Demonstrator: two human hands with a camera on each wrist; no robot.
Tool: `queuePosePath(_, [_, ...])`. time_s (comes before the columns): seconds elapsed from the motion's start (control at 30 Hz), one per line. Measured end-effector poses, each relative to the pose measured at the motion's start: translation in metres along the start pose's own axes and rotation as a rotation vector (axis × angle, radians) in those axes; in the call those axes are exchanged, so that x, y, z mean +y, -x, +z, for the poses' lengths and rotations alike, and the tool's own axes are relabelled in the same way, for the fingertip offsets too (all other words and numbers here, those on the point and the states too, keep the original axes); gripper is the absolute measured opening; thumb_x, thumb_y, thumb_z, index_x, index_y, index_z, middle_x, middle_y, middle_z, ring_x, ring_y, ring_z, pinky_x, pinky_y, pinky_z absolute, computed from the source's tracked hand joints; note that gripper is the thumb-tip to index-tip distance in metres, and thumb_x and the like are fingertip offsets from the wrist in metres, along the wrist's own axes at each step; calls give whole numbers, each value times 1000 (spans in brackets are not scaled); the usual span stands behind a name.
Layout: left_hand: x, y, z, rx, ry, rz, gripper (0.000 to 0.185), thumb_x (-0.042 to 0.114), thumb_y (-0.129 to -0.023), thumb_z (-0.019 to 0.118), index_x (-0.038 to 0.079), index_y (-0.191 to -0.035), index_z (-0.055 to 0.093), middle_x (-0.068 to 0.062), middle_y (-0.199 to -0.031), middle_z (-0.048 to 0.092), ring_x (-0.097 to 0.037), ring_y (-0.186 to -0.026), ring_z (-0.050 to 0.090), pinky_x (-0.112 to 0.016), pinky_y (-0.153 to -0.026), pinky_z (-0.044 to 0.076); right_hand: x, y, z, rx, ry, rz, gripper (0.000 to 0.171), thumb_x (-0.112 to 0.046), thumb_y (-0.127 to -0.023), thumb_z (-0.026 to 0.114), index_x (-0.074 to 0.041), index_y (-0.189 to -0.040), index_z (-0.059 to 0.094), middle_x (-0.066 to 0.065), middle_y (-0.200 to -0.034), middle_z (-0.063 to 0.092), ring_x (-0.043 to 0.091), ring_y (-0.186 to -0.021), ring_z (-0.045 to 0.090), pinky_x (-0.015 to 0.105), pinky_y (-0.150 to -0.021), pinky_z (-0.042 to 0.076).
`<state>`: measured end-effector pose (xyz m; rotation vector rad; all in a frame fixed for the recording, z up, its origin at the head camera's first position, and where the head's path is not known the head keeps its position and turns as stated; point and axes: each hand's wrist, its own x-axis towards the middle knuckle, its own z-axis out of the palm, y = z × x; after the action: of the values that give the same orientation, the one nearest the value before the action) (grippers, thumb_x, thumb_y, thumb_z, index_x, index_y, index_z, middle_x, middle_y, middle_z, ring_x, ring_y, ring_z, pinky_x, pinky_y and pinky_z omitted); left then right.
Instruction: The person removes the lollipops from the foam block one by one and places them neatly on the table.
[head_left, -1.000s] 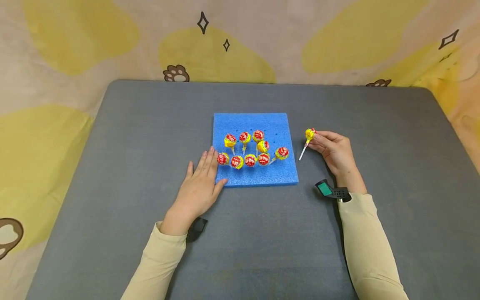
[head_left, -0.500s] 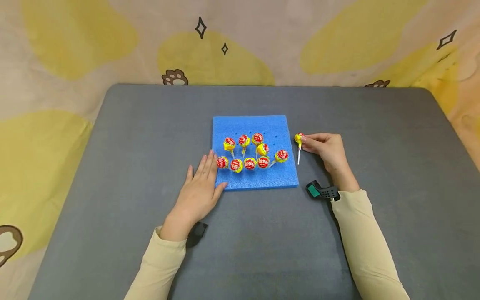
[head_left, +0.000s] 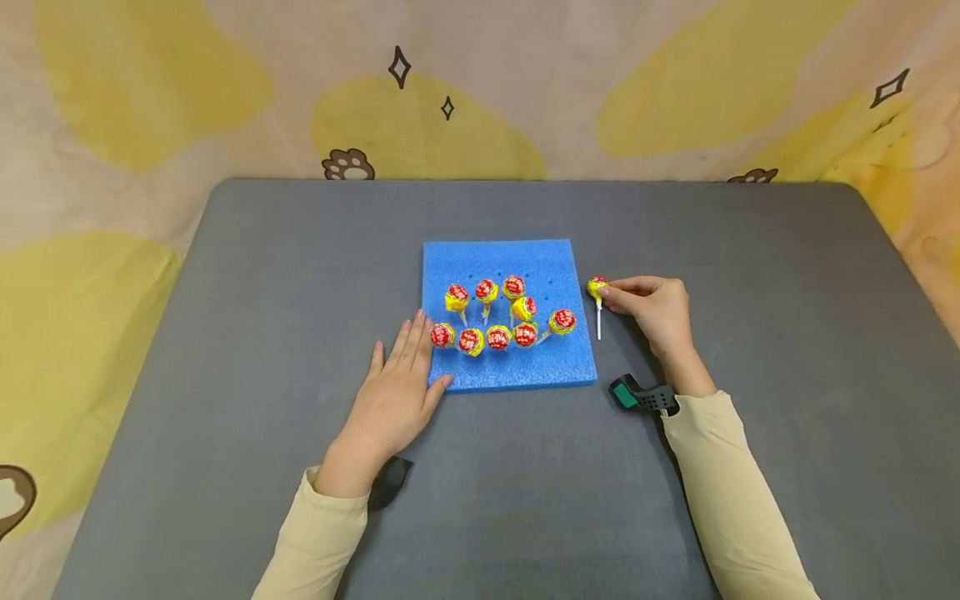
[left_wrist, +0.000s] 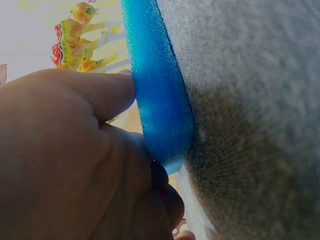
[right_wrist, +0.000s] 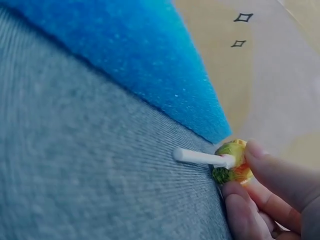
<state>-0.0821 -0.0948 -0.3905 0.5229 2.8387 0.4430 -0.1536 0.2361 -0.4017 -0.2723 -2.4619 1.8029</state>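
Observation:
Several lollipops in yellow and red wrappers stand on their sticks in a blue foam block (head_left: 510, 375). One leaning lollipop (head_left: 562, 322) is the rightmost of them. My left hand (head_left: 392, 396) lies with straight fingers against the block's left side, its thumb at the front left corner; the left wrist view has the thumb touching the foam edge (left_wrist: 160, 95). To the right of the block, my right hand (head_left: 654, 310) pinches a lollipop (head_left: 597, 287) by its wrapped head, the white stick (right_wrist: 197, 157) pointing down in the head view.
Small holes (head_left: 551, 282) dot the back part of the foam. The block rests mid-way on a grey table (head_left: 300, 250). Behind the table hangs a patterned cloth (head_left: 570, 75). A dark strap with a green patch (head_left: 641, 393) is on the right wrist.
My right hand has moved left with its lollipop, nearer the block, and the stick has turned from slanted to nearly upright. The left hand keeps its place at the block. The view has shifted slightly.

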Motion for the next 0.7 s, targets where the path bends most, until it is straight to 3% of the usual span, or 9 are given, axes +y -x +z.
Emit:
queuePosePath(0.37, [1,1,0,10,5,1,75,37,-97,49,-1,-150,12,-13,-157,4,-29,-143,5,-56,-111,7,4,1,-6,4,-44,-17,32,-2,-78,75,20,-99,64,-9,-73,67,3,-65,65,19,-62,53])
queuePosePath(0.7, [1,1,0,14,8,0,74,37,-97,49,-2,-149,12,-14,-156,4,-30,-143,5,-56,-111,7,7,1,-2,-9,224,-91,30,-19,-79,78,7,-93,72,6,-80,70,0,-63,63,16,-59,51])
